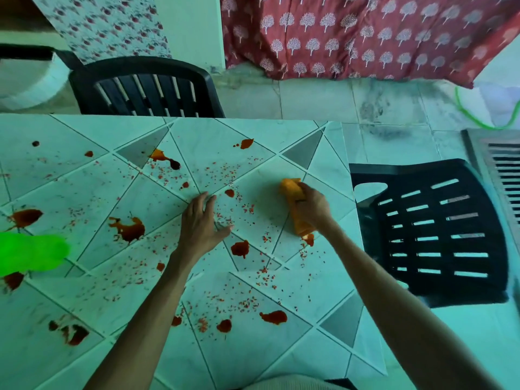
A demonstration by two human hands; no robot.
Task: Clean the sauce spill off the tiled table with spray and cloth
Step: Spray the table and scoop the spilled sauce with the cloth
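Observation:
The tiled table (295, 280) is spattered with red-brown sauce blobs, such as a large sauce blob (130, 229), and with several small red flecks. My right hand (311, 205) grips a folded orange cloth (292, 188) pressed on the tiles near the table's right edge. My left hand (201, 223) rests flat on the table's middle with fingers spread, holding nothing. A bright green object (31, 253), blurred, lies at the left edge; I cannot tell if it is the spray.
A black plastic chair (146, 85) stands behind the table's far edge. Another black chair (433, 232) stands close to the right edge. Patterned fabrics hang at the back. A metal grate (501, 170) and a green hose (478, 116) lie on the floor at right.

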